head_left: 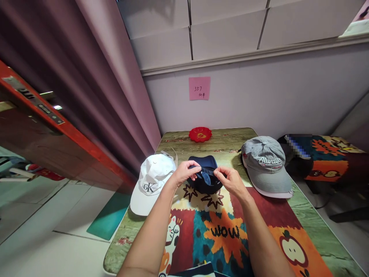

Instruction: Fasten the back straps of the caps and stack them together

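Observation:
A dark navy baseball cap (pixel 204 187) lies with its inside showing and its brim pointing to the back, at the middle of the table. My left hand (pixel 186 172) pinches the left part of the cap's back strap, and my right hand (pixel 230 180) pinches the strap's right part. The strap stretches between the fingertips of both hands. To the left of my left hand sits a white cap (pixel 154 173) with a dark "CK"-like logo. Right of my right hand is a grey cap (pixel 264 154) lettered "Always".
A red scalloped dish (pixel 200 134) stands at the table's back edge. A colourful printed mat (pixel 207 234) covers the front of the wooden-topped table (pixel 121 242). A pink note (pixel 199 88) is on the wall. An orange-edged door (pixel 77 142) and a curtain (pixel 115 77) border the left.

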Demonstrator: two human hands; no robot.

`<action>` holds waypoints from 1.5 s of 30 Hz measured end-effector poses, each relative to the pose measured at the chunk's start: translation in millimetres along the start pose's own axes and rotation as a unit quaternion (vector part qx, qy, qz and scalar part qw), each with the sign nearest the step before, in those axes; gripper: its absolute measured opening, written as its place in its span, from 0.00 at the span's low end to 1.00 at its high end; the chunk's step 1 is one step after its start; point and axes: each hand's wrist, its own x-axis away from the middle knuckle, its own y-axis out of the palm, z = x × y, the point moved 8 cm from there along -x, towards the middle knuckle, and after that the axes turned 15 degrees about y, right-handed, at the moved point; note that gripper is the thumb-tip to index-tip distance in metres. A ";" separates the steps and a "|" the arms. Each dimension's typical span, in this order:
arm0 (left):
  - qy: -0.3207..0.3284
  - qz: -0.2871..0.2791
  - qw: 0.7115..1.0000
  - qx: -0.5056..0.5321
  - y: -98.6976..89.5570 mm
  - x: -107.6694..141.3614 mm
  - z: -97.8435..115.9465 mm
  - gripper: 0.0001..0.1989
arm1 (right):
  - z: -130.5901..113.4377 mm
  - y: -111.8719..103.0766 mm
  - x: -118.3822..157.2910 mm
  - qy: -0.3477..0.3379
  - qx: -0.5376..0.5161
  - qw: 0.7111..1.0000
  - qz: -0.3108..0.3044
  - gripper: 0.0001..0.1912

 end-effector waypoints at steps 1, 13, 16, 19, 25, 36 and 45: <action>0.007 -0.006 1.000 -0.011 0.9 -1.9 -0.3 0.15 | -1.4 2.1 0.6 0.004 0.000 1.000 -0.018 0.20; 0.027 -0.075 0.995 -0.061 -12.6 3.8 17.1 0.14 | 0.3 24.5 -31.3 0.048 -0.033 0.995 -0.084 0.25; 0.008 -0.080 0.996 -0.043 -15.9 6.6 13.8 0.15 | 1.2 32.7 -34.7 0.057 -0.047 0.994 -0.085 0.25; -0.002 -0.071 0.997 -0.027 -18.4 6.6 7.5 0.16 | -1.1 33.9 -33.3 0.050 -0.061 0.995 -0.069 0.26; 0.001 -0.034 0.999 -0.006 -29.4 5.0 5.7 0.19 | -3.3 15.7 -20.9 0.009 -0.061 0.997 -0.042 0.26; -0.004 -0.027 0.999 0.023 -30.2 13.2 5.5 0.20 | -17.2 14.6 -11.8 -0.021 0.009 0.998 -0.062 0.22; 0.076 0.201 0.976 -0.042 -37.2 36.4 -4.8 0.12 | -54.8 63.5 -14.5 -0.115 0.164 0.979 0.031 0.20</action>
